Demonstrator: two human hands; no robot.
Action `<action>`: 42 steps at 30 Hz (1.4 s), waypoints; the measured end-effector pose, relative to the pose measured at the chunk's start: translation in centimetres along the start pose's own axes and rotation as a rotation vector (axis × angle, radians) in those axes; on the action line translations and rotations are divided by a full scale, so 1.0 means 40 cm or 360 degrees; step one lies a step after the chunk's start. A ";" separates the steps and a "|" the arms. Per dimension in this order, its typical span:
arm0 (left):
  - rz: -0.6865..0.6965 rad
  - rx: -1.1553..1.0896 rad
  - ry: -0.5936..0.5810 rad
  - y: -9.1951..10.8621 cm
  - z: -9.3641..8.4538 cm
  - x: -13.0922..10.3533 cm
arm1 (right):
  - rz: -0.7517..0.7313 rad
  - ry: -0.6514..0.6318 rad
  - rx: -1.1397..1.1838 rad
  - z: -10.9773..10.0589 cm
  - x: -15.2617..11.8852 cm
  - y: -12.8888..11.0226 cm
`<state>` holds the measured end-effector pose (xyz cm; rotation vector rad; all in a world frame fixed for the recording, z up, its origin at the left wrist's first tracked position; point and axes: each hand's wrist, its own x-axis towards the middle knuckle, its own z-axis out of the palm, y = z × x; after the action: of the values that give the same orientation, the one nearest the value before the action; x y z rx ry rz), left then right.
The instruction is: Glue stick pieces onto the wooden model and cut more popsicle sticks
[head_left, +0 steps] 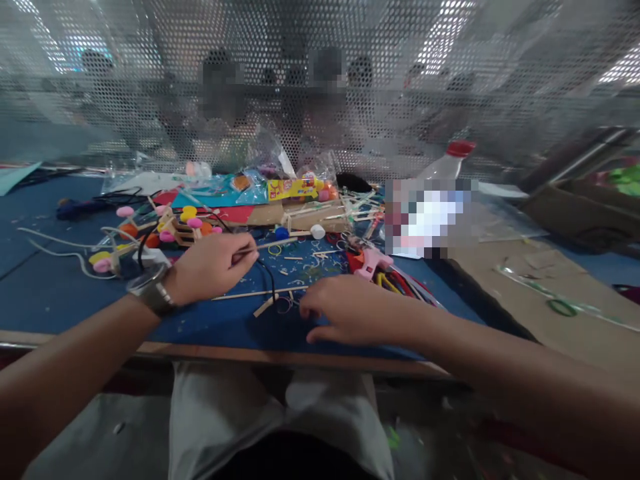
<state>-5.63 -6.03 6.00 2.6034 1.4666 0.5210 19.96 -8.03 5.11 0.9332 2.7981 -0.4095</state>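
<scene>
My left hand [220, 265], with a watch [155, 290] on its wrist, is closed on a thin wooden stick [280, 243] that points right over the blue table. My right hand [337, 310] hovers low over the table with thumb and fingers apart, nothing seen between them. Just left of its fingers lie another long stick [240, 295], a short wooden piece [263, 306] and a small rubber band [284, 305]. A black cord [271, 273] hangs or lies between the hands. Blue and white caps [317, 231] sit beyond them.
Stick models with coloured discs [189, 213] stand at the left. Pink-handled pliers [370, 262] lie behind my right hand. Plastic packets [300, 187], a clear bottle [445, 165] and a blurred bright patch are farther back. Cardboard [540, 287] covers the right side. A perforated screen rises behind, people beyond it.
</scene>
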 end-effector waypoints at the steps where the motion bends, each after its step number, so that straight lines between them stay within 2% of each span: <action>1: -0.0014 0.0080 -0.0090 -0.006 -0.001 -0.018 | 0.0000 -0.0003 0.0011 0.011 -0.001 -0.002; 4: -0.0021 0.0221 -0.0273 -0.022 0.012 -0.068 | 0.0010 0.0089 0.0056 0.028 -0.002 0.016; 8: 0.0017 0.0312 -0.0441 -0.033 0.036 -0.111 | 0.0134 0.0365 0.0124 0.018 0.000 0.052; 14: 0.0022 0.0273 -0.0459 -0.029 0.042 -0.116 | 0.0333 0.0776 0.0164 0.018 0.028 0.095; 18: 0.0011 0.0395 -0.0484 -0.018 0.047 -0.115 | 0.0270 0.0902 0.0130 0.044 0.060 0.108; 25: -0.0140 0.0648 -0.0345 -0.027 0.060 -0.118 | -0.0009 0.0917 -0.0037 0.075 0.095 0.096; 31: -0.0159 0.0650 -0.0232 -0.037 0.057 -0.112 | -0.0219 0.0801 -0.0212 0.082 0.105 0.026; 36: -0.0211 0.0480 -0.0122 -0.028 0.058 -0.130 | -0.0302 0.0650 -0.0308 0.084 0.123 -0.028; 42: -0.0236 0.0152 -0.0013 -0.002 0.046 -0.161 | -0.0291 0.0555 -0.0340 0.087 0.150 -0.036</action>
<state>-8.10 -11.29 2.71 2.5355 1.7050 0.4329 14.55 -6.83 0.69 0.7672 3.1728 0.0397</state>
